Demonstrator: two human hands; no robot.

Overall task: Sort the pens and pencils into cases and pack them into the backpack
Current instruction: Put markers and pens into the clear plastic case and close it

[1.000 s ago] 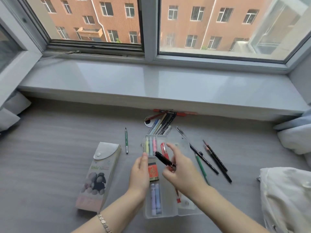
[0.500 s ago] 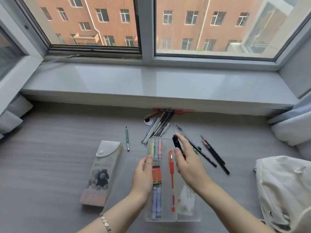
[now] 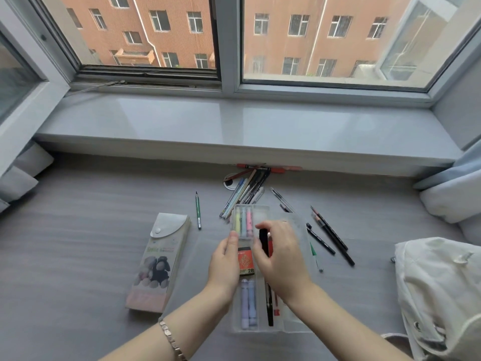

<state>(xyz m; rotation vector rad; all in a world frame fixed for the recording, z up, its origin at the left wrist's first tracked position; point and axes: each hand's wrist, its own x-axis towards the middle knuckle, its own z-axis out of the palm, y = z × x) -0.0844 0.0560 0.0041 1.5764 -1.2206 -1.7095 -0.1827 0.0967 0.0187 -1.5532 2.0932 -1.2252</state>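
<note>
My right hand [image 3: 282,256] pinches a black pen [image 3: 263,241] between thumb and fingers over the clear case [image 3: 263,208], low centre of the frame. My left hand [image 3: 223,259] grips the case's left wall, thumb on the rim. A dark shaft shows below my right palm; I cannot tell whether it is the same pen.

The case is frosted plastic with compartments: pastel highlighters [image 3: 243,221] at the top, an orange lead box [image 3: 246,259] marked 2B between my hands, and purple highlighters [image 3: 248,303] below it. A red pen [image 3: 276,306] is mostly hidden by my wrist.

To the left lie a flat pouch [image 3: 156,261] with a snap flap and a green pencil [image 3: 198,211]. A loose pile of pens [image 3: 247,191] fans out above the case, and black pens [image 3: 330,235] lie to its right.

All of this rests on a grey, streaked surface [image 3: 91,230]. The cream fabric backpack [image 3: 442,295] is cut off at the lower right edge. A glossy grey sill [image 3: 234,126] spans the middle, with a window [image 3: 338,48] above it facing a brick building.
</note>
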